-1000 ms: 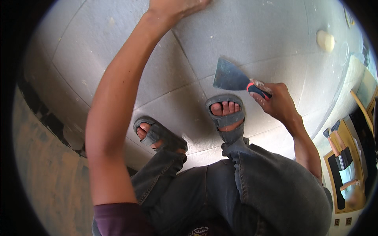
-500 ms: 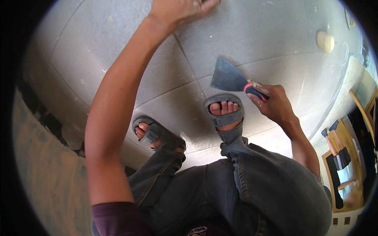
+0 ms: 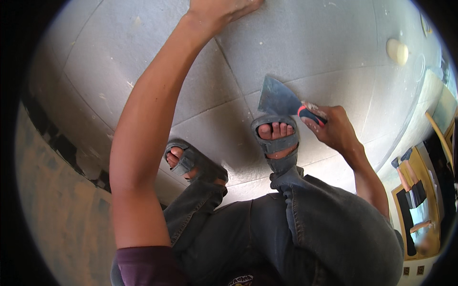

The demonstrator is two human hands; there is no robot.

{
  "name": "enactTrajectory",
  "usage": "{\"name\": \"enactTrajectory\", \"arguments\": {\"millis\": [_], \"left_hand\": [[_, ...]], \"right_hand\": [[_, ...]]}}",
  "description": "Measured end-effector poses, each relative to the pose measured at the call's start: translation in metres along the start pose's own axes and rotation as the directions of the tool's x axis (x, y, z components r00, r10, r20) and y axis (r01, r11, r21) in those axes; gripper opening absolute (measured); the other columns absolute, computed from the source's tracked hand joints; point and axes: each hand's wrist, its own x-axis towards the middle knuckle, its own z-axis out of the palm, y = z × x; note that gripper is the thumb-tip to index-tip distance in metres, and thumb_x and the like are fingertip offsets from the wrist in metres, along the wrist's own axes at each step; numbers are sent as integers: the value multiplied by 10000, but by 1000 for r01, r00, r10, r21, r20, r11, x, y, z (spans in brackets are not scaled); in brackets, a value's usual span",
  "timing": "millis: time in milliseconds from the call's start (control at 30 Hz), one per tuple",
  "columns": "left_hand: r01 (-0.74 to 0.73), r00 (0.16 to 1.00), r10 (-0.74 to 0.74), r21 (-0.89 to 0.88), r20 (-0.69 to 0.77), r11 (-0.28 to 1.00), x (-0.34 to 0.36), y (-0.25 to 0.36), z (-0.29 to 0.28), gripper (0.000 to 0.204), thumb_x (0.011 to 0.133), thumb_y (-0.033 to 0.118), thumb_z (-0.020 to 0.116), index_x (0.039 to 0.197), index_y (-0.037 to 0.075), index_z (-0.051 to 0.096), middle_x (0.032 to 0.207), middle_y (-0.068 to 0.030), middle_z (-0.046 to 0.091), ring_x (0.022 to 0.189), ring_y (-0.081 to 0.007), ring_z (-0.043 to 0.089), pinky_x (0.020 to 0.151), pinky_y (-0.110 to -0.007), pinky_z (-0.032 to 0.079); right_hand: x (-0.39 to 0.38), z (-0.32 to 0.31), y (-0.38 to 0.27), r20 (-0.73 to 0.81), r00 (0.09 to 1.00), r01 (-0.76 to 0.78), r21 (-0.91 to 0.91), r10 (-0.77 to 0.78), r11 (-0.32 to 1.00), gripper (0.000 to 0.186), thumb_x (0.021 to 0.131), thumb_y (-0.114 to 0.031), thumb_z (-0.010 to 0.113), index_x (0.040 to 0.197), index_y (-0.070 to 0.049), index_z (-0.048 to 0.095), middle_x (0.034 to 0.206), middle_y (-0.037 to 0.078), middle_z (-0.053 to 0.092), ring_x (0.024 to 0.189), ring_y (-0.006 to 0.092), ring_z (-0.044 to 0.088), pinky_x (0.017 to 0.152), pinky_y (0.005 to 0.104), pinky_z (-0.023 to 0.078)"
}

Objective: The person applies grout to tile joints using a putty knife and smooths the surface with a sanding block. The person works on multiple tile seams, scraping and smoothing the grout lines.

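The right hand (image 3: 334, 125) is wrapped around the handle of a flat scraper (image 3: 279, 97), and its wide blade points left, just past the right sandal (image 3: 282, 163) on the gray floor (image 3: 329, 43). The left hand (image 3: 222, 10) is far off and partly cut off, so I cannot tell if it holds anything. A pale round thing (image 3: 397, 51) is far to the right.

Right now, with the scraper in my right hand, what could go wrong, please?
First, the scraper in your right hand appears close to your right sandal, whose front is open; a slip might cut your bare toes. The exact gap is hard to judge. Second, your left hand is partly cut off by the picture's top edge, so a problem there could go unnoticed.
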Motion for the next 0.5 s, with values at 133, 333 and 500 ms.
{"name": "enactTrajectory", "arguments": {"millis": [133,333,500], "left_hand": [[-76,997,76,0,-18,997,-6,-3,2,732,980,451,550,1376,-164,523,1499,-334,483,1440,-446,430,1240,-445,306],[-64,997,63,32,38,997,-12,-9,-3,759,979,453,547,1401,-175,488,1537,-346,429,1458,-458,401,1246,-451,292],[32,999,-33,26,22,999,-9,0,-2,770,980,446,533,1417,-184,467,1536,-356,424,1466,-472,382,1249,-450,286]], "right_hand": [[7,0,-12,59,998,19,-109,-12,994,342,921,-228,731,1232,-86,736,921,205,742,804,394,721,754,435,572],[14,0,-10,108,991,101,-229,-78,968,331,920,-244,733,1210,-86,746,851,208,733,789,393,725,756,455,571],[22,-6,-13,107,994,47,-123,-34,991,362,913,-230,756,1220,-40,734,917,242,735,790,392,723,753,414,571]]}}
